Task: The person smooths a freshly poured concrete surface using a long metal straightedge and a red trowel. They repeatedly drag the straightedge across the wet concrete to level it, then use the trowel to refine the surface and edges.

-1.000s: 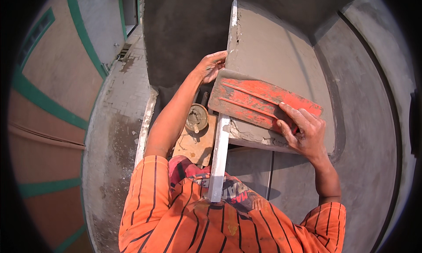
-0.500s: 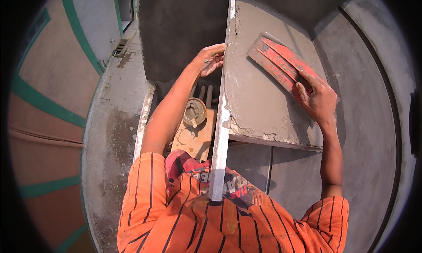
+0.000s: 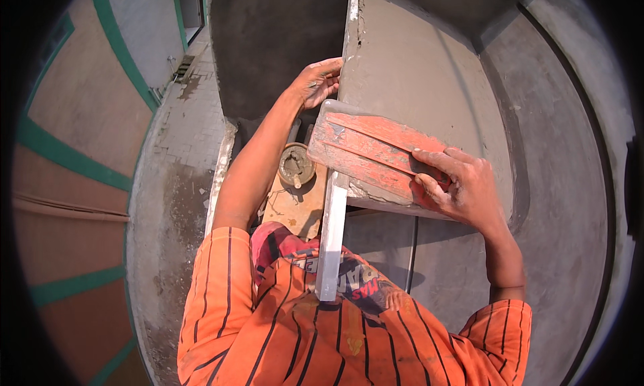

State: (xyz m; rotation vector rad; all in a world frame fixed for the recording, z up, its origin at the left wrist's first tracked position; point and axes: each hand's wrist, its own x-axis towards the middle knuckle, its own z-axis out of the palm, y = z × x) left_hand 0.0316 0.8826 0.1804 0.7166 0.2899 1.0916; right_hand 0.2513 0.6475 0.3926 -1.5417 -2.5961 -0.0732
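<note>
My right hand (image 3: 464,188) is closed round the handle of a worn red plastering float (image 3: 369,151). The float lies across the near part of a slab coated in wet grey mortar (image 3: 422,71), and its left end juts past the slab's edge. Along that edge runs a long metal straightedge bar (image 3: 331,245), its near end reaching toward my chest; the float covers part of it. At the bar's far part, my left hand (image 3: 316,84) holds it from the left side with curled fingers. Some of those fingertips are hidden behind the bar.
Below, left of the bar, a small bucket of mortar (image 3: 296,166) with a tool in it stands on a stained board (image 3: 290,208). A dark plastered wall (image 3: 275,44) rises beyond my left hand. Smooth grey wall (image 3: 557,138) curves round on the right.
My right hand has brought the float nearer and leftward, from the slab's middle to its near left edge, and turned it flatter across. My left hand stays at the bar, barely shifted.
</note>
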